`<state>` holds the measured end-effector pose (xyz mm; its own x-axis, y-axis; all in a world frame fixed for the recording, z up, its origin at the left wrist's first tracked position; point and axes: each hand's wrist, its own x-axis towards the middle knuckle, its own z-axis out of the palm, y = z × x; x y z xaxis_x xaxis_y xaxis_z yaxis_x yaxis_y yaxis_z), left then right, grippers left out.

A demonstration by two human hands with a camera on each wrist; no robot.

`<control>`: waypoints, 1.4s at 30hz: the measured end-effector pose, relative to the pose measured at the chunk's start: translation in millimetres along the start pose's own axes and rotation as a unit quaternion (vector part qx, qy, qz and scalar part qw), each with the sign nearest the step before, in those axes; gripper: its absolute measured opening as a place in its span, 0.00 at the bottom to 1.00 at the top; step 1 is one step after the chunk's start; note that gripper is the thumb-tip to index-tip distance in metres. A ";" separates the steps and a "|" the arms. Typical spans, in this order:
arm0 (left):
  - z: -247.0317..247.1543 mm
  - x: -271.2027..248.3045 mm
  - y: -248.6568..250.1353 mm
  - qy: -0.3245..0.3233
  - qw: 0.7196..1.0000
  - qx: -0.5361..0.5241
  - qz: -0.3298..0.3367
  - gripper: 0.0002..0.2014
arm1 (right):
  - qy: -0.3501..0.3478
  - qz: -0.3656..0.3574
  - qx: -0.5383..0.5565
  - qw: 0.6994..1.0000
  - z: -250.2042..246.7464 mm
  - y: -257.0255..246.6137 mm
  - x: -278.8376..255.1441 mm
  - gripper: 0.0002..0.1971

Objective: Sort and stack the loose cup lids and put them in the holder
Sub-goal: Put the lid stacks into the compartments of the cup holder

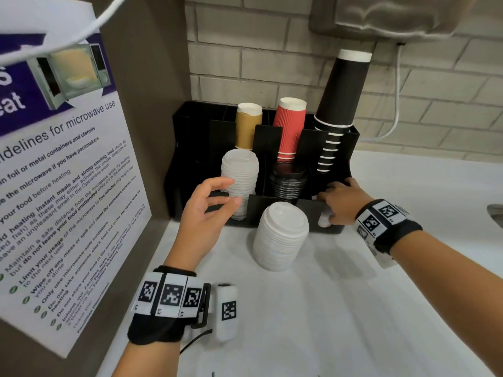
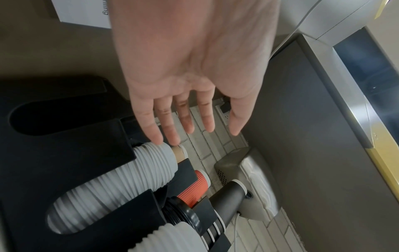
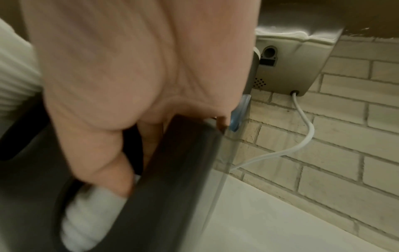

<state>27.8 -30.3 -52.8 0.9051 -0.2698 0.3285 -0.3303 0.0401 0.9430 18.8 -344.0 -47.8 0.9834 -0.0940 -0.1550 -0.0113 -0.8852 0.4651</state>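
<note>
The left hand (image 1: 202, 210) has its fingers (image 2: 170, 131) spread and relaxed, just beside a white lid stack (image 1: 241, 183) standing in the black holder (image 1: 187, 159). The right hand (image 1: 343, 204) reaches into the holder's right front slot, fingers curled on a short white lid stack (image 3: 90, 214). Another lid stack (image 1: 280, 236) stands on the surface (image 1: 326, 308) against the holder's front.

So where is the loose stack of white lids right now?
In the head view, the loose stack of white lids stands on the white counter, centre frame, just in front of the black holder, between both hands.
</note>
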 end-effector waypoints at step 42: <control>29.4 -9.4 -4.2 -0.157 0.986 -0.051 -0.038 0.46 | 0.192 -0.009 0.723 0.664 -66.6 -93.7 -74.4 0.22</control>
<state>12.8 -56.3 -61.4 0.7931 -0.5597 0.2403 -0.2221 0.1016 0.9697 -41.3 -223.7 -21.8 0.9563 -0.2003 0.2130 0.1116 -0.4233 -0.8991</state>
